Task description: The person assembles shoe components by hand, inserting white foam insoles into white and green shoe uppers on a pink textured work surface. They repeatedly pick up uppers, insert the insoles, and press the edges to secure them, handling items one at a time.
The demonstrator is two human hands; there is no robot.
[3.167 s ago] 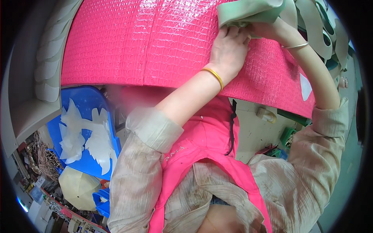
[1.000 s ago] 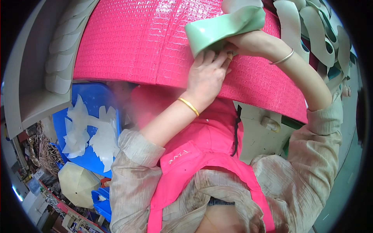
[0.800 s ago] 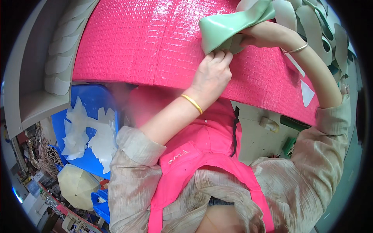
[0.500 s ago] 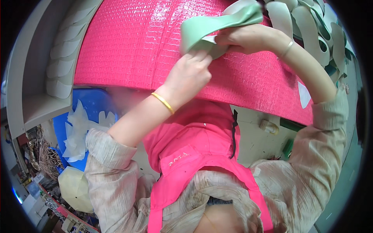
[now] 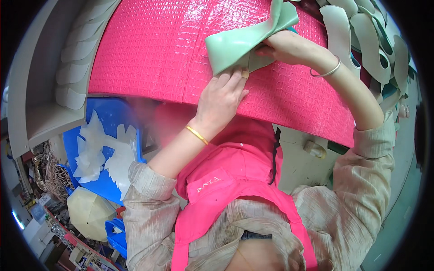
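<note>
Here's the left hand [image 5: 220,99], low on the pink table [image 5: 144,58], back up, wrist nearly straight, forearm slanting in from the lower left with a yellow bracelet [image 5: 197,135] on it. Its fingers meet the lower edge of the folded green piece [image 5: 237,45], bunched close together, though the tips are partly hidden, so I can't tell whether they pinch it. And over to the right hand [image 5: 289,47]! That arm arches high and wide, elbow out, silver bracelet [image 5: 326,73] at the wrist, hand bent inward, closed on the green piece with fingers tucked beneath the fold. The piece itself sits between the two hands over the upper right part of the table, one broad loop facing left, its far end twisted upward.

Now the containers! Left of the table stands a grey open-sided shelf [image 5: 49,122], curved white pieces [image 5: 72,72] overlapping in a row along its inner edge. Below, a blue plastic tray or seat, hard to say which [image 5: 106,108], carries jagged white scraps [image 5: 120,167]. Farther down, a small blue basket [image 5: 116,239] beside a cream domed thing [image 5: 90,214], contents too small to make out.
</note>
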